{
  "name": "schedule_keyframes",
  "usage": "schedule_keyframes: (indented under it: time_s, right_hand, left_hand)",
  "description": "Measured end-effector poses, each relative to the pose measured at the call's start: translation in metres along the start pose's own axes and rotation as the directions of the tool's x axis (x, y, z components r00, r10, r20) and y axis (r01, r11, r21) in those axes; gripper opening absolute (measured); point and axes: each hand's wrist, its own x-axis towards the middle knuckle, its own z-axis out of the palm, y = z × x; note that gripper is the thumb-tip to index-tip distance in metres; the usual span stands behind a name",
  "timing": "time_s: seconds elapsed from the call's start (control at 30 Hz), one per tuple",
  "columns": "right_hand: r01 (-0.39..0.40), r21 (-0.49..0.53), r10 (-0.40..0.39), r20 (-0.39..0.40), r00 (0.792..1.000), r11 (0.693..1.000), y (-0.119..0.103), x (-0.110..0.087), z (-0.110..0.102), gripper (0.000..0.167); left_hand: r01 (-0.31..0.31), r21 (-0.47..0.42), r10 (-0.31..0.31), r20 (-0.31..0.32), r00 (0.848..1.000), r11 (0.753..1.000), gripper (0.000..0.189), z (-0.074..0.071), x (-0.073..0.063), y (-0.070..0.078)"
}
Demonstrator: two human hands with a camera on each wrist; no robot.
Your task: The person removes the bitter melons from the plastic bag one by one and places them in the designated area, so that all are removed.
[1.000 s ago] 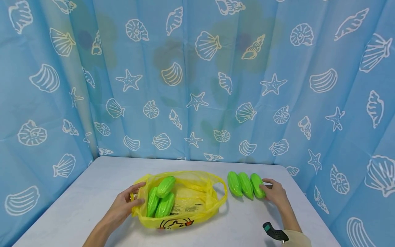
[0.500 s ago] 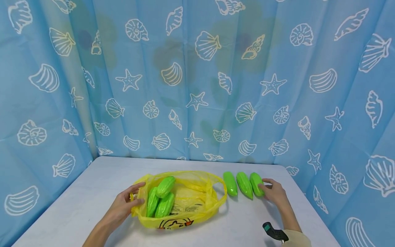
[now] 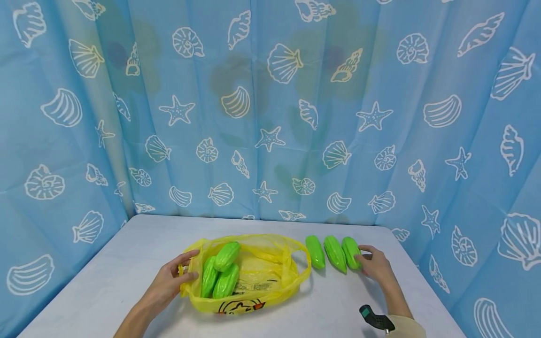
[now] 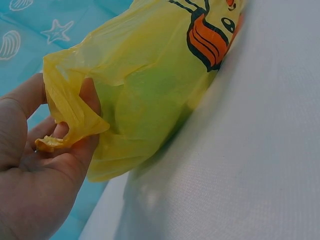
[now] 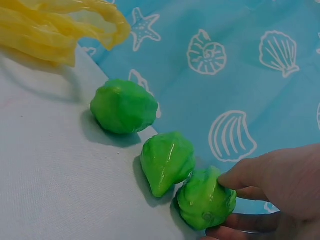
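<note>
Now, by head: three gourds (image 3: 227, 256) in the bag (image 3: 270, 300), three beside it on the table (image 3: 329, 300). By left wrist: bag's edge pinched by the left hand (image 4: 42, 187). By right wrist: right hand (image 5: 287, 185) against the rightmost gourd (image 5: 205, 200); gripping or not, cannot tell.

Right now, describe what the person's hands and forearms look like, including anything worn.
The left hand and right hand are bare, without gloves. The left forearm shows no sleeve. A pale beige sleeve covers part of the right forearm, beside a black, bent device with a teal patch.
</note>
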Motion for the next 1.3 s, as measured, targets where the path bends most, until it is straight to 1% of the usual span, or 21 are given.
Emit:
schedule_keyframes:
  time_s: [0.27, 0.47, 0.7, 0.87, 1.0, 1.13, 1.3]
  right_hand:
    - [-0.008, 0.001, 0.008, 0.008, 1.000, 1.000, 0.000, 0.001, 0.002, 0.056]
    - [-0.013, -0.008, 0.013, 0.012, 1.000, 1.000, -0.002, -0.003, -0.002, 0.059]
    - [-0.017, 0.007, 0.016, 0.017, 1.000, 1.000, 0.002, -0.001, -0.005, 0.062]
    - [-0.011, 0.027, 0.010, 0.019, 1.000, 1.000, 0.000, -0.002, -0.009, 0.061]
    - [0.007, 0.029, -0.007, 0.008, 1.000, 1.000, -0.004, -0.005, -0.011, 0.060]
    - [0.045, 0.021, -0.045, -0.007, 0.999, 0.999, -0.008, -0.007, -0.015, 0.060]
    - [0.074, 0.005, -0.073, -0.017, 0.997, 0.997, -0.018, -0.011, -0.020, 0.064]
  left_hand:
    - [-0.010, -0.007, 0.010, 0.007, 1.000, 1.000, 0.067, 0.000, 0.000, -0.001]
    - [-0.010, -0.008, 0.010, 0.011, 1.000, 1.000, 0.067, 0.000, 0.000, -0.002]
    - [-0.002, -0.011, 0.002, 0.008, 1.000, 1.000, 0.066, 0.000, -0.001, -0.002]
    - [0.004, -0.007, -0.004, 0.006, 1.000, 1.000, 0.066, 0.000, 0.000, 0.000]
    - [0.008, 0.005, -0.008, -0.002, 1.000, 1.000, 0.066, 0.000, 0.000, 0.000]
    - [0.015, 0.001, -0.015, -0.007, 1.000, 1.000, 0.067, 0.000, 0.000, 0.000]
    - [-0.004, -0.009, 0.004, 0.010, 1.000, 1.000, 0.068, 0.000, -0.001, 0.000]
